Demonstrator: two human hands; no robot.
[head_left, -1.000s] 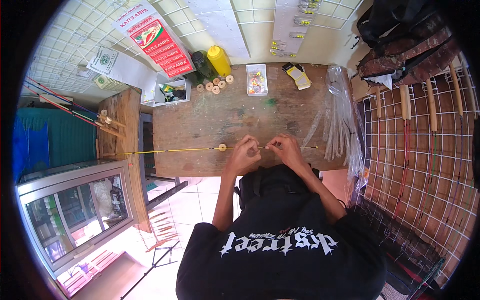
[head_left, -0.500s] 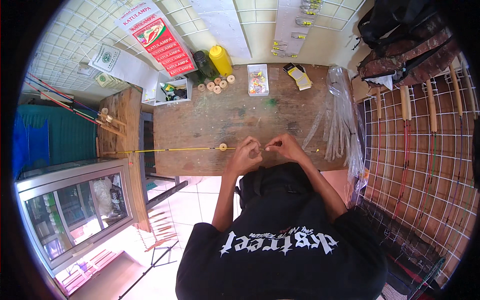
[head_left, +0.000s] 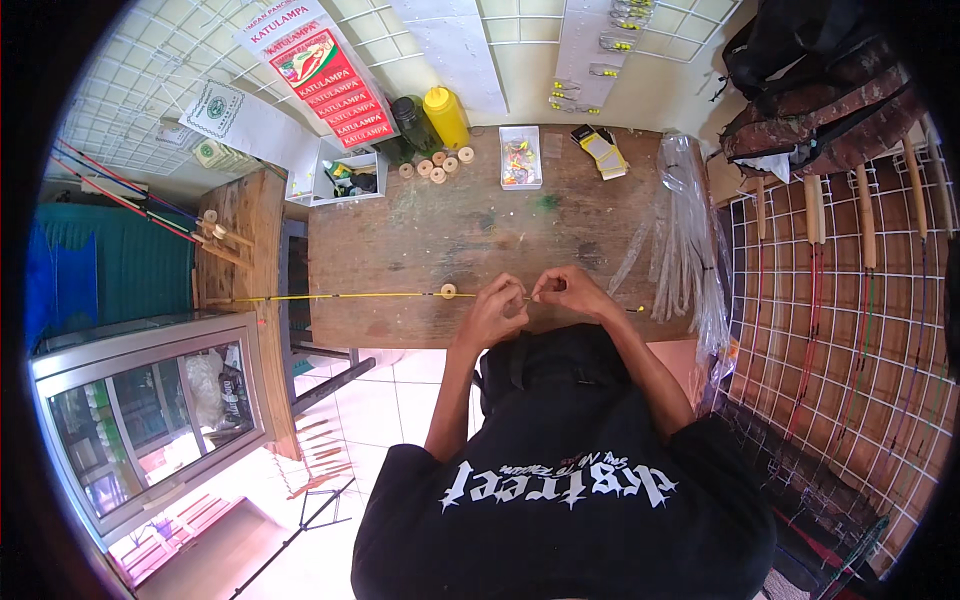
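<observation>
A thin yellow fishing rod point(head_left: 380, 295) runs across the near part of the wooden table, its handle end off to the left. My left hand point(head_left: 495, 311) is closed on the rod with bent fingers. Just right of it, the thumb and fingertips of my right hand point(head_left: 568, 292) pinch at the same rod, almost touching the left fingers. Whatever fine thread or small part lies between the fingertips is too small to make out. A round wooden spool point(head_left: 448, 291) sits by the rod, left of my left hand. The rod's tip point(head_left: 640, 309) shows beyond my right wrist.
At the table's point(head_left: 400, 240) back stand a white box of bottles point(head_left: 350, 178), several wooden spools point(head_left: 438, 174), a yellow squeeze bottle point(head_left: 445, 117), a white tray of small colourful pieces point(head_left: 520, 158) and yellow-black cards point(head_left: 600, 152). Clear plastic tubes point(head_left: 682, 240) lie right. Rods hang on a rack point(head_left: 840, 300).
Both hands stay pinched on the rod in nearly the same place, with only slight finger movement. The rod's tip sits a little lower, and the whole view has shifted slightly.
</observation>
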